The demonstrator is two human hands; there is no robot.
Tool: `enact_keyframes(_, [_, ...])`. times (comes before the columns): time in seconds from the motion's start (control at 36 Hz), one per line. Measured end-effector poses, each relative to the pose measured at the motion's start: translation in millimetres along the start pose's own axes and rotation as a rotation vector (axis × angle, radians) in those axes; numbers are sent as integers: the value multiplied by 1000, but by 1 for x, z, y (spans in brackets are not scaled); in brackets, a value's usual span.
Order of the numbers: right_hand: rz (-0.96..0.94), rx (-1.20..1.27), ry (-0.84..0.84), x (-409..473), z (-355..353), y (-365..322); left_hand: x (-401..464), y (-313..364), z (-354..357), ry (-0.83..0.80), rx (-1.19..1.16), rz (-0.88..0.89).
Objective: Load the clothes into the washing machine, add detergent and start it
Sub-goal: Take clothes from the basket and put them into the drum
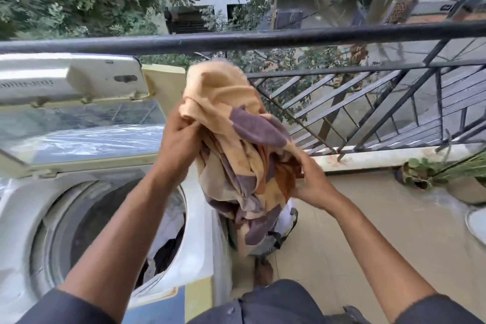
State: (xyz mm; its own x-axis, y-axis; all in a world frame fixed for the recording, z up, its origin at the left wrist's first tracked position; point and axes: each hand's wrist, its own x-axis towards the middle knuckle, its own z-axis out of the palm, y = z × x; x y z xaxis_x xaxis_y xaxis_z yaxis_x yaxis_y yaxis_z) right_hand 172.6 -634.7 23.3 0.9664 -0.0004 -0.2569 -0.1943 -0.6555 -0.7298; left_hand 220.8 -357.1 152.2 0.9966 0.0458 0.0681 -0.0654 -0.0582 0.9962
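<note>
- The left hand (178, 139) grips the upper left side of a bunched cloth (236, 144), its fingers curled into the folds and its back turned to the camera.
- The right hand (313, 184) holds the same cloth lower down on the right side, thumb on top and fingers tucked under the fabric.
- The cloth is peach and tan with purple-grey and rust patches; it is held up in the air between the two hands, to the right of the washing machine (23, 208), and its lower end hangs down in front of the machine's right side.
- The machine is a top loader, cream-white and worn, and its lid (79, 123) stands raised at the back, with a clear panel that shows reflections.
- The drum opening (105, 221) is uncovered, and some white and dark clothes (168, 234) lie inside at its right edge.
- Behind the hanging cloth, on the tiled floor (368, 231), a bag or bundle (285, 221) in white and dark shows only partly; what it holds I cannot tell.
- A black metal railing (263, 37) runs across the view behind the machine and the cloth, with trees and a building beyond it.
- A potted plant (447, 176) stands at the right on the floor by the low ledge under the railing.
- Dark sleeves cover both upper arms at the bottom of the view.
</note>
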Motion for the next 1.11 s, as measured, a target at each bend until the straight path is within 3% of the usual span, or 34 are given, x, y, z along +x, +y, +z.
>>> enact_keyframes(0.06, [99,-9,-125,4,16,24,3,16,-5,-41,-78,64])
enact_keyframes(0.19, [241,123,-247,19,71,61,3,43,-9,-67,-119,116])
enact_keyframes(0.28, [343,192,-330,19,86,46,3,43,-11,-66,-67,131])
enact_keyframes(0.39, [406,187,-123,24,74,32,6,35,-18,-15,23,123])
enact_keyframes(0.5, [396,125,126,49,46,75,8,20,-29,-8,128,153])
enact_keyframes(0.67, [228,49,348,31,-32,12,1,3,-26,79,300,147])
enact_keyframes(0.83, [-7,173,462,5,-73,-80,-3,-2,-12,70,379,79])
enact_keyframes(0.89, [-114,238,475,-5,-79,-110,-6,0,-8,-15,363,71])
enact_keyframes(1.03, [-394,397,431,-24,-79,-165,-19,14,9,-422,324,1])
enact_keyframes(1.11, [-494,376,375,-23,-66,-177,-28,11,23,-347,467,0])
